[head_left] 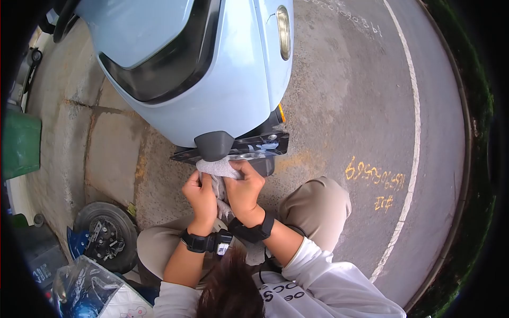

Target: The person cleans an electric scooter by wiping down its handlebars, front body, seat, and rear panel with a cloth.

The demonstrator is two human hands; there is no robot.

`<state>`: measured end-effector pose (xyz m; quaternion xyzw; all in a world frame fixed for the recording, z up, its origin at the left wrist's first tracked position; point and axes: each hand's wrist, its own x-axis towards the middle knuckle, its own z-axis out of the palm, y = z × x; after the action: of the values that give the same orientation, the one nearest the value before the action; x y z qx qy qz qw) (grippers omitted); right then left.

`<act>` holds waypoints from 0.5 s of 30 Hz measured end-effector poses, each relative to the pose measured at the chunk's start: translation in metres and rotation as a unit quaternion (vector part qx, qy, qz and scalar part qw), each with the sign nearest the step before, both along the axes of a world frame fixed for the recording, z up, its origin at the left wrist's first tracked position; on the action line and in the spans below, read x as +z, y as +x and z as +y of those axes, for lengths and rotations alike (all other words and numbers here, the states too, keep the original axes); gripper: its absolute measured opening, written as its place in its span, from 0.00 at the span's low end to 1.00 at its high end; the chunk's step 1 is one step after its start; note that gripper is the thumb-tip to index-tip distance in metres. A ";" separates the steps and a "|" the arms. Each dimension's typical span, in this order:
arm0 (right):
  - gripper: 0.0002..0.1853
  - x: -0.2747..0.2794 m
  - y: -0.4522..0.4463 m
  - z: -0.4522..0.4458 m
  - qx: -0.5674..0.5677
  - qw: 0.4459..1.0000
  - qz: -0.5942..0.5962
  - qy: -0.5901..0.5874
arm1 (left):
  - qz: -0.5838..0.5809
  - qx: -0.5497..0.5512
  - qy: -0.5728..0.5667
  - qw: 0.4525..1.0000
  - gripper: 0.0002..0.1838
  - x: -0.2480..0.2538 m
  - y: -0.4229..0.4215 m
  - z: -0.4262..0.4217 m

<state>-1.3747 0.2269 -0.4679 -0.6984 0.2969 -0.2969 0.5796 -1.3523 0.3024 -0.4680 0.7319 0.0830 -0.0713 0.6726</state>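
Observation:
A light grey cloth (218,168) is bunched between my two hands, its loose end hanging down between my wrists. My left hand (200,195) pinches its left side, thumb up. On the other side, my right hand (245,185) grips the cloth with bent fingers. The cloth lies just below a dark grey rounded piece (214,145) on the end of a light blue scooter (238,79). Behind the cloth a black plate-like part (260,146) with a shiny surface sticks out sideways. Whether the cloth touches that part is hard to make out.
A wheel (108,236) lies at the lower left, near a clear plastic bag (85,286). A green bin (21,143) stands at the far left. My knees flank my arms. Right of the scooter, yellow writing (374,177) and a white line (416,127) mark the pavement.

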 end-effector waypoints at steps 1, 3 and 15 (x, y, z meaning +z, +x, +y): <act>0.10 -0.002 -0.001 -0.001 0.006 1.000 -0.003 -0.001 | 0.007 -0.006 0.005 1.000 0.07 0.004 0.000 -0.001; 0.10 0.001 -0.005 -0.012 0.008 1.000 0.007 0.002 | 0.016 -0.007 0.009 1.000 0.07 0.007 -0.003 -0.006; 0.06 0.040 -0.053 -0.089 -0.097 0.991 0.035 0.081 | 0.030 -0.309 -0.029 0.950 0.09 0.028 -0.013 -0.064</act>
<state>-1.4278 0.1382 -0.4283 -0.6269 0.4064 -0.3019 0.5923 -1.3654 0.2379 -0.4401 0.6994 -0.1291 -0.2996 0.6360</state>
